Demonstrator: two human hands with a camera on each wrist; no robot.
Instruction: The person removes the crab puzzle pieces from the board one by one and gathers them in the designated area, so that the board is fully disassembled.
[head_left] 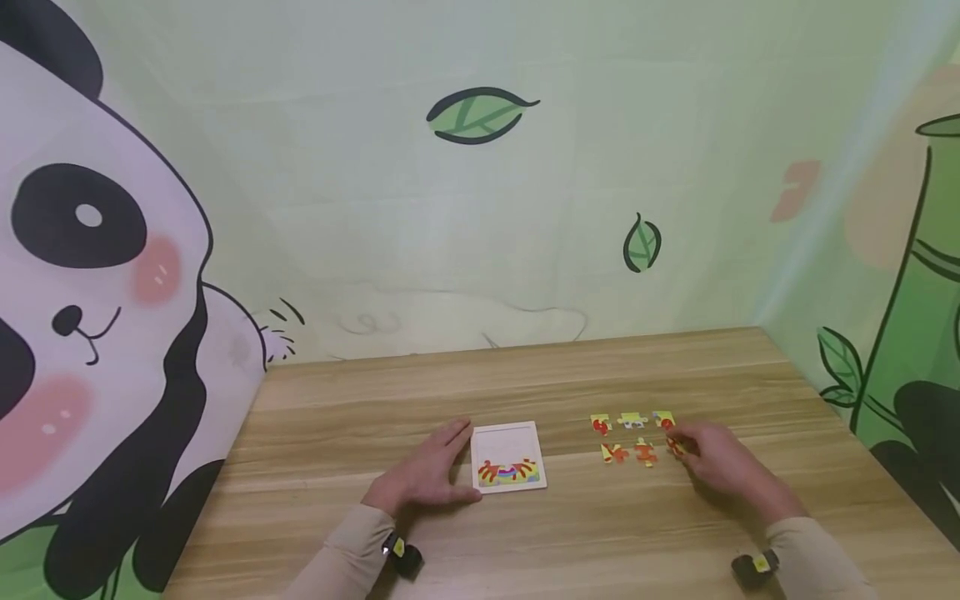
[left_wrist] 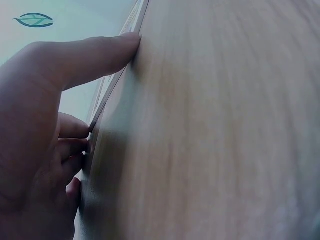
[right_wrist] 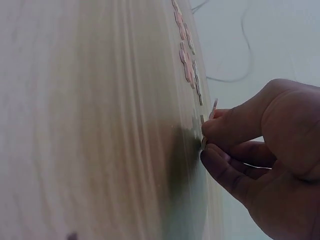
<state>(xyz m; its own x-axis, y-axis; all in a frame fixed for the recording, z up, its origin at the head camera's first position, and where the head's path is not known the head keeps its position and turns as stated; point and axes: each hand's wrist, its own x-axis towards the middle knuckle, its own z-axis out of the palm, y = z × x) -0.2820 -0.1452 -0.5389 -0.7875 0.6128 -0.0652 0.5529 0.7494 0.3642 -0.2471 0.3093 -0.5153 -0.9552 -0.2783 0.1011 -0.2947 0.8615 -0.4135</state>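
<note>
Covering the back and sides of the scene, a pale green wall cloth (head_left: pixel 337 183) spreads behind everything. Below it lies a wooden table (head_left: pixel 525 542) with brown grain running across its top. On the cloth at the left is a large black-and-white panda (head_left: pixel 165 125) with pink cheeks; a green bamboo stalk (head_left: pixel 911 321) is drawn at the far right.

Two beige sleeves (head_left: pixel 345 554) reach in over the near edge of the view. The left hand (head_left: pixel 420 477) rests beside a square puzzle frame, its thumb and fingers spread apart, the thumb at the near left corner and the fingertips at the far left one. The right hand (head_left: pixel 720 460) is well apart from it, thumb and fingertips brought together on a small puzzle piece.

The white puzzle frame (head_left: pixel 504 440) lies flat in the middle of the table, its upper part bare. Black wrist cameras (head_left: pixel 407 560) sit at both cuffs. A colourful band of fitted pieces (head_left: pixel 510 474) fills the frame's near side. To the right, five loose pieces (head_left: pixel 601 425) lie in two rows, three far and two near. Smallest is the pinched piece (head_left: pixel 674 447), red and yellow, at the right end of the near row; I cannot tell whether it touches the table.
</note>
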